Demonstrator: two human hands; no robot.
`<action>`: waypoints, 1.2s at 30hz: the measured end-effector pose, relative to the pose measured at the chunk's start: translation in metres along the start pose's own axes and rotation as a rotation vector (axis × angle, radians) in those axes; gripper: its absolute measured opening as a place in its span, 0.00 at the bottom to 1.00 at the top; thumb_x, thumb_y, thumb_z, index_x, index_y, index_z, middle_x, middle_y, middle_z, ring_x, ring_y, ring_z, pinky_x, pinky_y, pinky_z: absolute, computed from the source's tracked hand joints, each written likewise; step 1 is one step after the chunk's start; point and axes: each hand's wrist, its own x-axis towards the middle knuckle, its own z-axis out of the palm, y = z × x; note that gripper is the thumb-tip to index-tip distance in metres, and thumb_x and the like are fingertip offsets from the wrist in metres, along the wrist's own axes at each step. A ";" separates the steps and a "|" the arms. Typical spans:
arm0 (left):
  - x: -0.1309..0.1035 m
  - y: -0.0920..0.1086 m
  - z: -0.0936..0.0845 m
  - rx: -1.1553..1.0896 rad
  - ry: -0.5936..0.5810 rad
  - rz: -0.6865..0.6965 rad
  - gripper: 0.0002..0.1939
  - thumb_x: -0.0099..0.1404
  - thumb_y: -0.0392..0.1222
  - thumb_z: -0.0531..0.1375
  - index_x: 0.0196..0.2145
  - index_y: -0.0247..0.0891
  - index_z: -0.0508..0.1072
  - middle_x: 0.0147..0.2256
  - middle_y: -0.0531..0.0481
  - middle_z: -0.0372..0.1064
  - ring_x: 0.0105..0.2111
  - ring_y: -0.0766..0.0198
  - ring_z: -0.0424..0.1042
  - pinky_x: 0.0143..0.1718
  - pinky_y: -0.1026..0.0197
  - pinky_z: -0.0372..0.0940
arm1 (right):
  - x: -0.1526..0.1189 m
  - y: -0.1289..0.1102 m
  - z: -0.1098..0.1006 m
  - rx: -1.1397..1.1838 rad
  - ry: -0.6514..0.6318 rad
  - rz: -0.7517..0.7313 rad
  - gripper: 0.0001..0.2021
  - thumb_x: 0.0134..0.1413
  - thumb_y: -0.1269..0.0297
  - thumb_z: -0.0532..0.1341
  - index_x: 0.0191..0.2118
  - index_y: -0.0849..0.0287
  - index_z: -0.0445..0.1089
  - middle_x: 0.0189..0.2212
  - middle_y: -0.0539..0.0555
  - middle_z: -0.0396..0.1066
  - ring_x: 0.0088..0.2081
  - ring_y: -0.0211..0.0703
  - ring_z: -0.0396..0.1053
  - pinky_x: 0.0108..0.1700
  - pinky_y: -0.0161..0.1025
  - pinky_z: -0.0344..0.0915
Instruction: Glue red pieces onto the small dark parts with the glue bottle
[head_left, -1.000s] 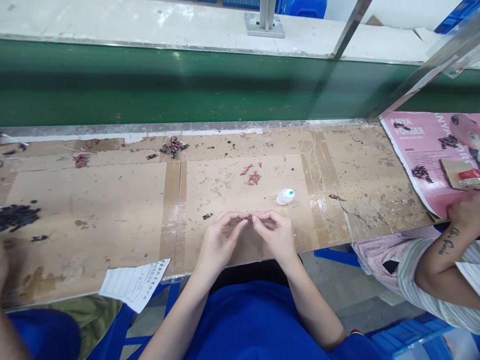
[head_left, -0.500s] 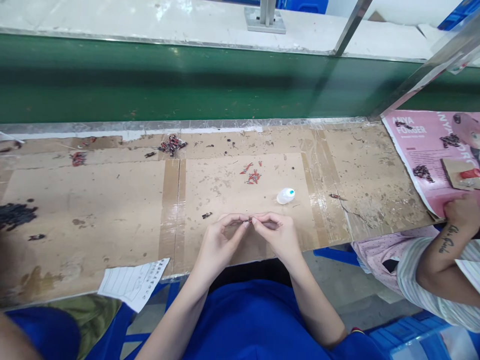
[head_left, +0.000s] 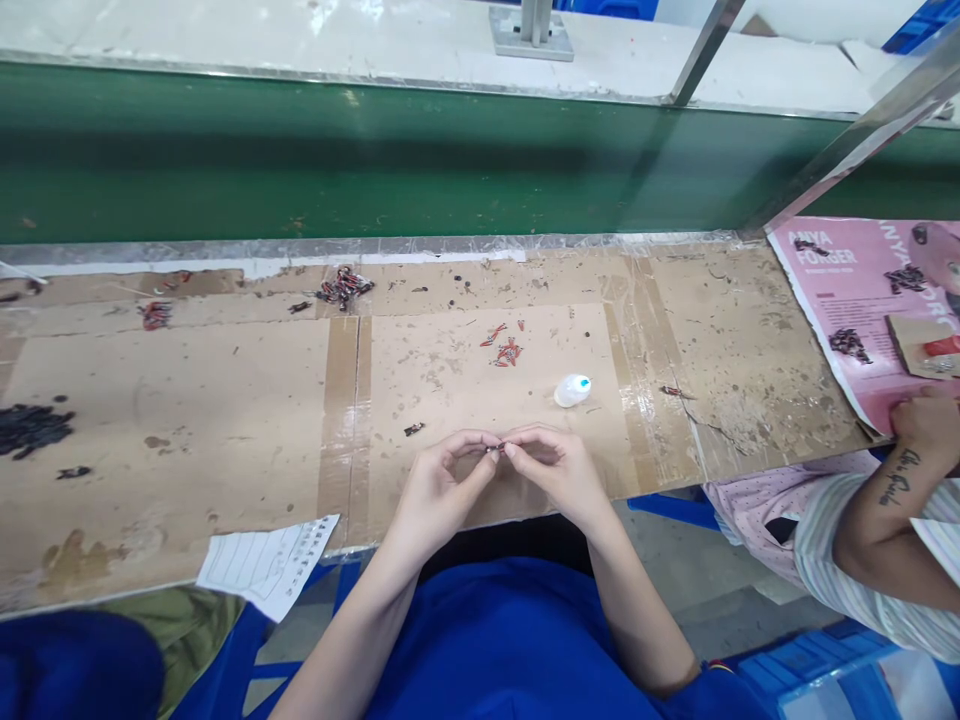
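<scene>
Between the fingertips of my left hand (head_left: 448, 482) and my right hand (head_left: 553, 465) is a small dark part (head_left: 495, 449), mostly covered by the fingers. Both hands pinch it just above the cardboard near the bench's front edge. Beyond them lies a loose group of small red parts with metal ends (head_left: 508, 351). A white squeeze bottle with a blue-green tip (head_left: 573, 390) lies on its side past my right hand. One small dark part with a light spot (head_left: 414, 429) rests to the left of my left hand.
A pile of red-and-black parts (head_left: 345, 288) sits at the back, and a black heap (head_left: 34, 428) at far left. A paper slip (head_left: 268, 565) overhangs the front edge. At right, a co-worker's arm (head_left: 892, 490) rests by a pink poster (head_left: 832, 310). A green panel (head_left: 375, 160) borders the back.
My hands stay together, with the fingertips shifted slightly around the small part. At lower left, a neighbour's arm has moved out of view.
</scene>
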 end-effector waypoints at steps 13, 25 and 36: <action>-0.001 0.004 0.004 -0.045 -0.002 -0.006 0.12 0.57 0.48 0.64 0.36 0.38 0.74 0.34 0.47 0.78 0.37 0.59 0.78 0.44 0.57 0.72 | -0.005 -0.006 -0.005 -0.077 0.061 0.005 0.05 0.52 0.61 0.64 0.32 0.56 0.76 0.34 0.53 0.79 0.36 0.43 0.77 0.40 0.40 0.73; -0.006 -0.001 0.008 0.096 -0.016 0.049 0.09 0.62 0.46 0.61 0.38 0.40 0.73 0.35 0.47 0.79 0.40 0.58 0.78 0.41 0.59 0.72 | -0.006 -0.003 -0.005 -0.006 0.042 0.014 0.05 0.50 0.62 0.63 0.31 0.56 0.72 0.33 0.52 0.76 0.37 0.42 0.74 0.38 0.37 0.71; 0.010 0.001 -0.004 0.415 -0.012 0.360 0.09 0.66 0.43 0.56 0.43 0.42 0.72 0.42 0.47 0.77 0.44 0.57 0.75 0.46 0.54 0.69 | -0.019 0.001 -0.068 -0.269 0.365 -0.007 0.08 0.50 0.60 0.62 0.34 0.56 0.74 0.37 0.57 0.77 0.40 0.50 0.74 0.40 0.44 0.70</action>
